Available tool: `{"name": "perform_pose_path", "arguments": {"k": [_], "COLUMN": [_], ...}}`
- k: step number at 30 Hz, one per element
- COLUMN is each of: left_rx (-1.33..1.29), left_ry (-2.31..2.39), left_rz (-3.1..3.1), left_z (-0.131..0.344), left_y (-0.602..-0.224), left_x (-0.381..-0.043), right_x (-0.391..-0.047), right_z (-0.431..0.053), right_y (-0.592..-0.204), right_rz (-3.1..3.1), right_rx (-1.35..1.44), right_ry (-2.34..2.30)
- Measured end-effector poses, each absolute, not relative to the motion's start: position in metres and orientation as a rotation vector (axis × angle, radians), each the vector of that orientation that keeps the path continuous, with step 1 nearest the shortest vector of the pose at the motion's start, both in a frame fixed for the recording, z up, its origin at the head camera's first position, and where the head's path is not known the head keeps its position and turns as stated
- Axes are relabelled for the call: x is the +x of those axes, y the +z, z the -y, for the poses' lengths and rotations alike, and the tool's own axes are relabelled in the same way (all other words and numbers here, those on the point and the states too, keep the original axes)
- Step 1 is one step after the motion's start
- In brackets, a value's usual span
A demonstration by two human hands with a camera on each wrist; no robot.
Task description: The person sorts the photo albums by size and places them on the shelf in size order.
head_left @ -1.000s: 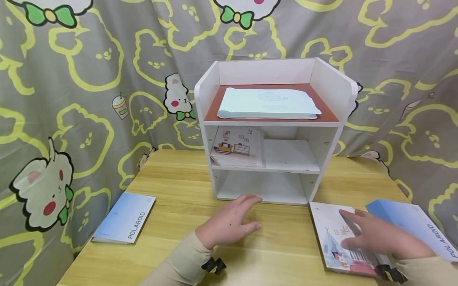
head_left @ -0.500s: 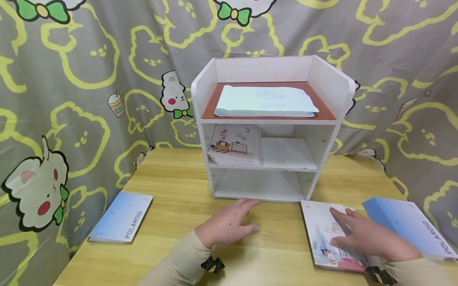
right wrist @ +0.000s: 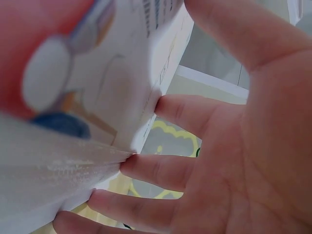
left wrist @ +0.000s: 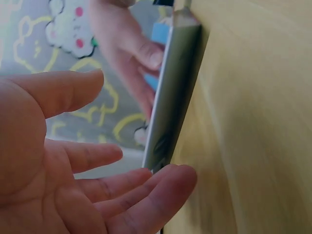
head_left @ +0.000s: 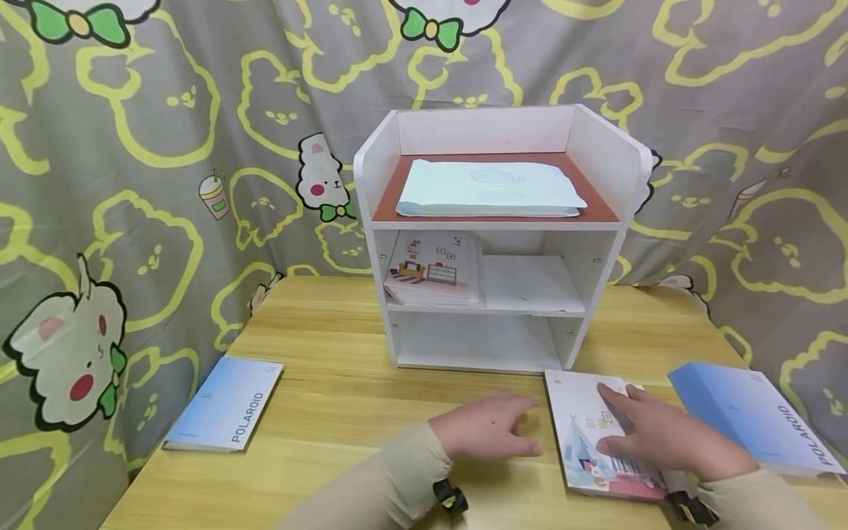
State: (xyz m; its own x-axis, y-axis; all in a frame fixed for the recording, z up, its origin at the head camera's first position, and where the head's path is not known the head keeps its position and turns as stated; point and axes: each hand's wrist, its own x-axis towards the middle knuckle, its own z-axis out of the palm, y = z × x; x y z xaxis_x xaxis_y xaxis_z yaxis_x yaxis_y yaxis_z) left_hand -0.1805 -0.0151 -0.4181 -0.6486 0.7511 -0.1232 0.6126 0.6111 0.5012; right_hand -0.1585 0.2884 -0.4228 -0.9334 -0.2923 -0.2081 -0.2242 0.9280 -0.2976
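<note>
A white book (head_left: 575, 416) with a tent drawing on its cover lies on the table, right of the shelf's front corner. My right hand (head_left: 676, 436) rests on its right part, thumb and fingertips spread over the cover. In the right wrist view, extended fingers (right wrist: 161, 170) touch the book's surface (right wrist: 112, 87). My left hand (head_left: 493, 427) hovers just left of the book, holding nothing. Its fingers are apart and loosely bent, as the left wrist view shows, with the book's edge (left wrist: 175, 92) close past the fingertips.
A white shelf unit (head_left: 603, 250) stands at the back, with a pale whale-print pack (head_left: 490, 195) on top and several illustrated books (head_left: 430, 272) in its middle tier. Blue POLAROID boxes lie at the left (head_left: 225, 405) and right (head_left: 755, 416). Patterned curtain (head_left: 265, 110) surrounds the table (head_left: 318, 331).
The book has slid left across the table under my right hand. My left hand has moved right, nearer to the book's left edge. The view has shifted slightly.
</note>
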Motion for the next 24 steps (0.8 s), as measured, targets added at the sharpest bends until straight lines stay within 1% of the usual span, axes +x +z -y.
{"name": "perform_pose_path", "arguments": {"k": [6,11,17,24], "left_rx": [1.053,1.003,0.983,0.868], "left_ry": [0.569,0.548,0.541,0.68], "left_rz": [-2.467,-2.475,-2.521,-2.56], "left_z": [-0.016,-0.028,-0.024,-0.01], "left_y": [-0.42,-0.422,-0.424,-0.426], "left_x": [-0.183,-0.183,-0.182,-0.181], "right_x": [-0.159,-0.16,-0.16,-0.161], "right_z": [-0.29,-0.289,-0.276,-0.253], "right_y": [-0.424,-0.422,-0.421,-0.421], "right_rz": [-2.825,-2.815,-2.83,-2.867], "right_rx": [-0.369,-0.376,-0.41,-0.461], "right_ry": [-0.397,-0.393,-0.374,-0.337]}}
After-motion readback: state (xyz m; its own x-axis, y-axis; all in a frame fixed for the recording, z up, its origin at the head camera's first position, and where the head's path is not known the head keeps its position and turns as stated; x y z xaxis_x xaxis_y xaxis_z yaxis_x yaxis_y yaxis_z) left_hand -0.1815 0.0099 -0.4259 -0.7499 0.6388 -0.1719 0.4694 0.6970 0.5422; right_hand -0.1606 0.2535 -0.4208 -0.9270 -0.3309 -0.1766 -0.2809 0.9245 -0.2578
